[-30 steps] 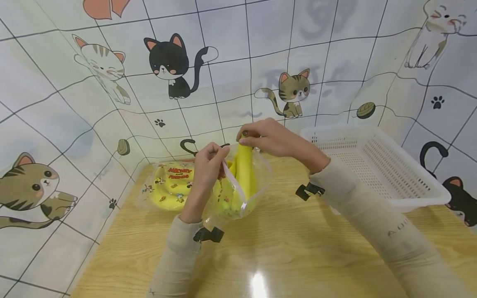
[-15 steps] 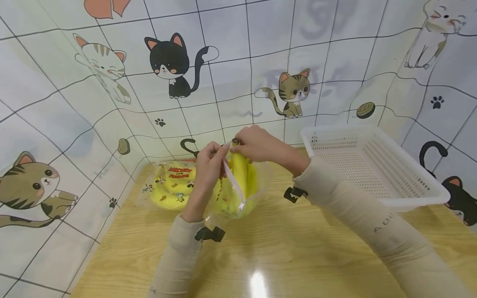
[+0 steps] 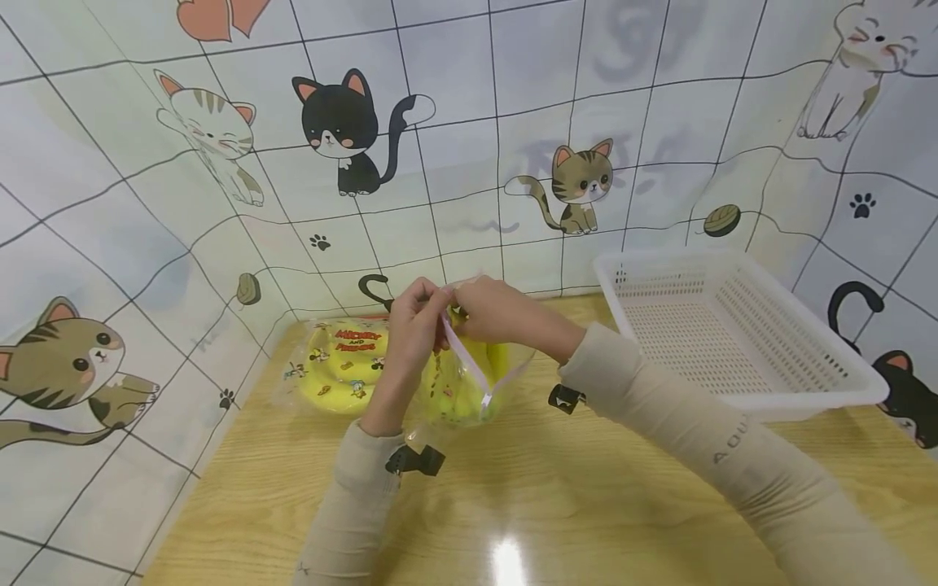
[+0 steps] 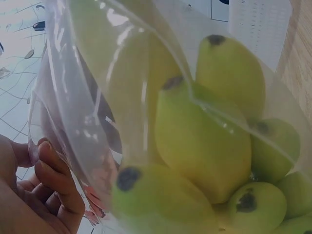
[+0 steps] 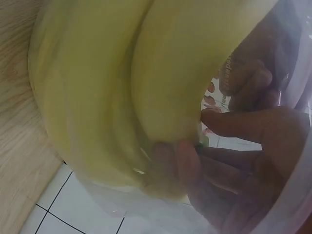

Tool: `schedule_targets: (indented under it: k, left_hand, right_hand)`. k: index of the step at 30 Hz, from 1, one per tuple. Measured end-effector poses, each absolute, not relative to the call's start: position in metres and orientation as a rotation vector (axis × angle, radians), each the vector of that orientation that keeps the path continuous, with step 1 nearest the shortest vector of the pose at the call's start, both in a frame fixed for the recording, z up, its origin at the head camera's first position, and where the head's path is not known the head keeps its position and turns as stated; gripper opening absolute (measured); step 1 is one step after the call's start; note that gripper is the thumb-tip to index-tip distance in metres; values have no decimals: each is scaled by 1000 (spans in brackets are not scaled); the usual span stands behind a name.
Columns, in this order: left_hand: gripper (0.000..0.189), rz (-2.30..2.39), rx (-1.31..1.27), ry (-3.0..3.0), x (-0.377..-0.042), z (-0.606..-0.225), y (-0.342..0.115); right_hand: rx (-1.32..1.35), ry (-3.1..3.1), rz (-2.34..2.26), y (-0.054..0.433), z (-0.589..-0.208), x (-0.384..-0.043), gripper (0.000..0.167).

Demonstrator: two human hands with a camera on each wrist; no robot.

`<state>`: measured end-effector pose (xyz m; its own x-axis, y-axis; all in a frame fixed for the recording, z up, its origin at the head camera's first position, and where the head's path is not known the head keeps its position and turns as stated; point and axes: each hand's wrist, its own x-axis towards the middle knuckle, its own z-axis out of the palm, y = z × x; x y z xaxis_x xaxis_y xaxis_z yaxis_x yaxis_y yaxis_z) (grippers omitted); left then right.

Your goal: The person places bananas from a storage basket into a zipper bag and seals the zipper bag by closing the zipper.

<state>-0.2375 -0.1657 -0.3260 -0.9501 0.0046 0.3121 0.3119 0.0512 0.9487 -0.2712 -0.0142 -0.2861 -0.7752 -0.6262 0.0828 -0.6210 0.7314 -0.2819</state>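
Note:
A clear zip bag [image 3: 469, 415] with a white slider [image 3: 486, 400] stands at the far middle of the table, its mouth spread apart. Several yellow-green bananas [image 4: 204, 136] with dark tips fill it. My left hand [image 3: 412, 325] pinches the bag's rim on its left side, thumb against fingers. My right hand [image 3: 498, 311] is inside the bag's mouth. Seen in the right wrist view, its fingers [image 5: 187, 161] curl at the end of a banana [image 5: 170, 73]. Plastic blurs part of that grip.
Left of the bag lies a second clear bag [image 3: 340, 366], yellow inside and printed with red lettering and cartoon figures. A white perforated basket [image 3: 733, 334] stands at the back right of the wooden table [image 3: 586, 496]. A cat-patterned sheet [image 3: 469, 163] rises behind.
My right hand has moved left and down, carrying a banana from above the bag's mouth into it. My left hand keeps its pinch on the rim. The head view has shifted slightly.

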Motion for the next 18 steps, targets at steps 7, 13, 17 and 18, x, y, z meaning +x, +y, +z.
schedule_targets:
  k: [7, 13, 17, 18]
  left_hand:
    - [27, -2005, -296, -2108, -235, -326, -167]
    - [30, -1997, -315, -2119, -234, -325, -168]
    - [31, -1991, -319, -2121, -234, -325, -168]
    - [32, -1989, -319, -2122, -234, -325, -169]
  right_hand:
    - [-1080, 2978, -439, -12, -285, -261, 9]
    - [-1053, 3073, -609, 7, -276, -246, 16]
    - [-1064, 3114, -843, 29, -272, -234, 14]
    - [-1070, 3124, -905, 34, -271, -231, 13]
